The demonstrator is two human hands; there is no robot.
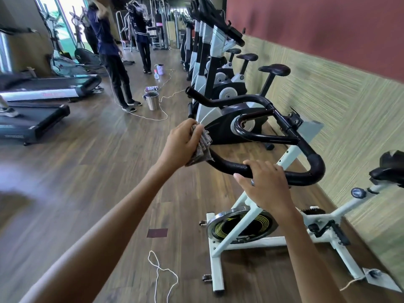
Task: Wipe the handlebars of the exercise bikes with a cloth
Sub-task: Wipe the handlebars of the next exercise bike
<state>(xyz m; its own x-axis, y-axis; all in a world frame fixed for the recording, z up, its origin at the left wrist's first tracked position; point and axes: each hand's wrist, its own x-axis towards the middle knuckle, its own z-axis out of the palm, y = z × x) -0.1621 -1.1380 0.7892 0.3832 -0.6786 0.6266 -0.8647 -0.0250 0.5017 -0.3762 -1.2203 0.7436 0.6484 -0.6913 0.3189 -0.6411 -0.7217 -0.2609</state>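
A white-framed exercise bike stands just in front of me with a black, looped handlebar. My left hand grips a grey checked cloth wrapped round the near-left end of that handlebar. My right hand holds the same bar lower down, fingers curled over it and thumb underneath. The bar's far-left horn sticks out bare beyond the cloth.
A row of grey exercise bikes runs along the right wall. Two people stand in the aisle beside a metal bucket, a spray bottle and a white cord on the wooden floor. Treadmills sit at left.
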